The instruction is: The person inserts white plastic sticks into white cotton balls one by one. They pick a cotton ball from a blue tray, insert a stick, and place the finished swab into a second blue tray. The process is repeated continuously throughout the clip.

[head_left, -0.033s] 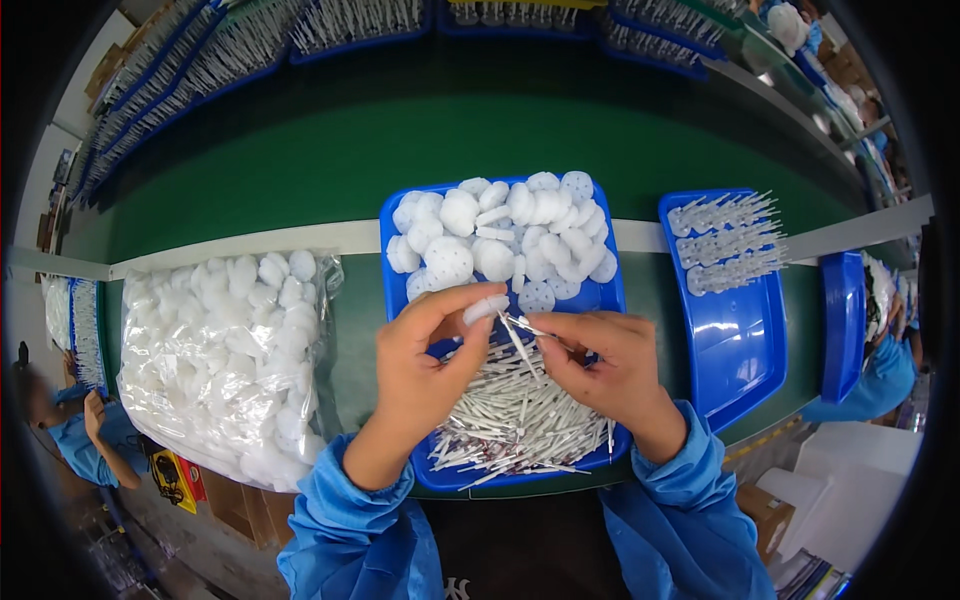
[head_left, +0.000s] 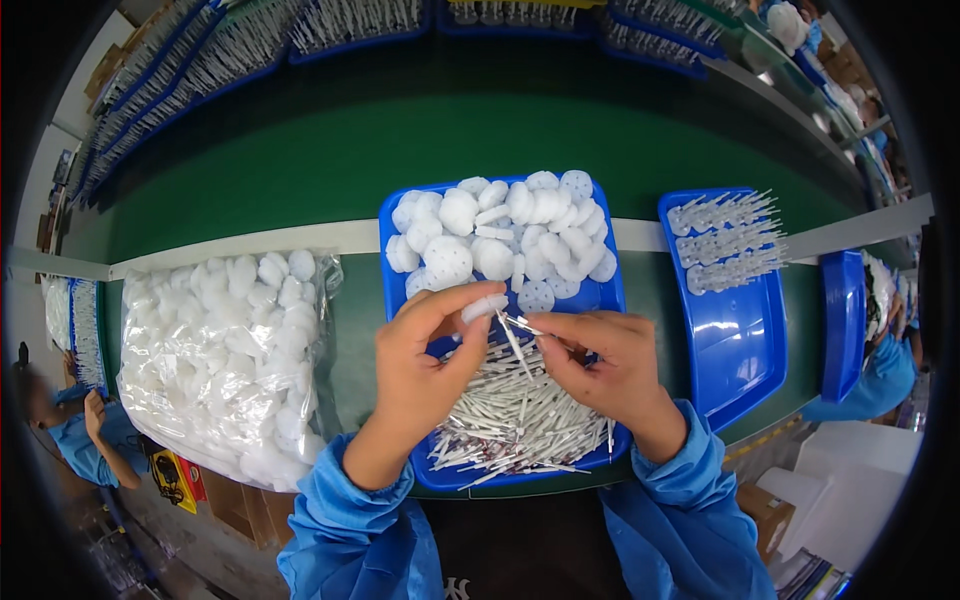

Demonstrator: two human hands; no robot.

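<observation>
Between thumb and forefinger, my left hand (head_left: 425, 350) pinches a round white pad (head_left: 484, 308) edge-on. At least one thin white stick (head_left: 517, 348) slants down from the pad's right side. My right hand (head_left: 605, 362), fingers pinched together, grips another thin white stick (head_left: 524, 325) whose tip points at the pad; whether it is inside the pad I cannot tell. Both hands are above a blue tray (head_left: 618, 290). Loose white pads with small holes (head_left: 459, 213) fill its far half, and a heap of thin white sticks (head_left: 525, 420) its near half.
A clear bag of white pads (head_left: 225, 360) lies at left. To the right, a blue tray (head_left: 735, 350) holds rows of pads with sticks (head_left: 728, 240). Filled trays (head_left: 355, 30) line the far edge of the green table (head_left: 450, 130). Co-workers in blue sleeves (head_left: 875, 385) sit at both sides.
Hardly anything differs. The pad and the slanting stick have shifted very slightly to the left; both hands keep their pinch.
</observation>
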